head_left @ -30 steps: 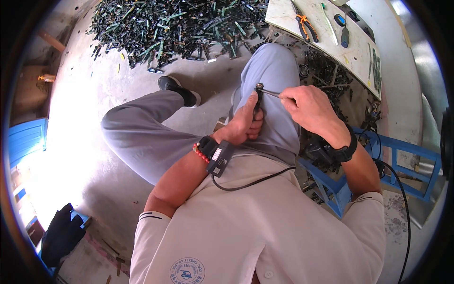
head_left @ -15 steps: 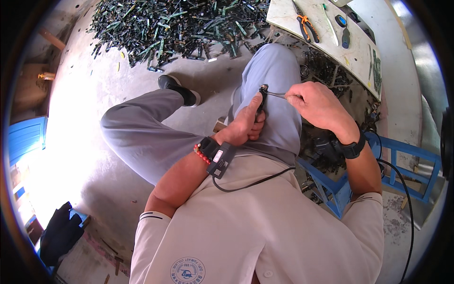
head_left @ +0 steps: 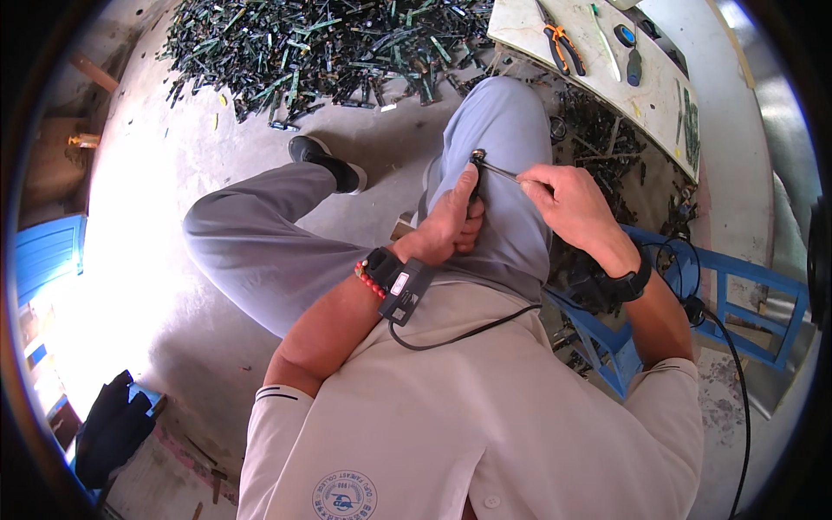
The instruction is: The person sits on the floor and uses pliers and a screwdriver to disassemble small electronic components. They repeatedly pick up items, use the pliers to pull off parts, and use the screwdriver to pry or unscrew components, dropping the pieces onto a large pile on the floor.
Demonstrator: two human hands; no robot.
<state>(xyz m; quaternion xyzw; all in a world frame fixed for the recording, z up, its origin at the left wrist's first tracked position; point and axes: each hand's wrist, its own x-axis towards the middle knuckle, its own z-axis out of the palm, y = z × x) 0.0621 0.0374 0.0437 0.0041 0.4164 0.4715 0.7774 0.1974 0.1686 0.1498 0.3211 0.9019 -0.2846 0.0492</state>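
Head view: near the middle of the frame, the left hand (head_left: 455, 221) has its grip clenched around a dark slender piece (head_left: 477, 157), whose tip stands above the thumb, over the grey trouser leg (head_left: 507, 117). To its right, the right hand (head_left: 568, 201) has a pinching grip on a thin metal tool (head_left: 501, 171), which reaches that tip. Compared with half a second ago, the right hand has dropped lower in the frame and the tool slants more steeply, while the left hand has barely moved; this suggests that work on the tip is still under way. Upper right, orange-handled pliers (head_left: 562, 49) lie on the white surface (head_left: 659, 104); upper left to centre, a pile of dark strips (head_left: 321, 56) covers the floor
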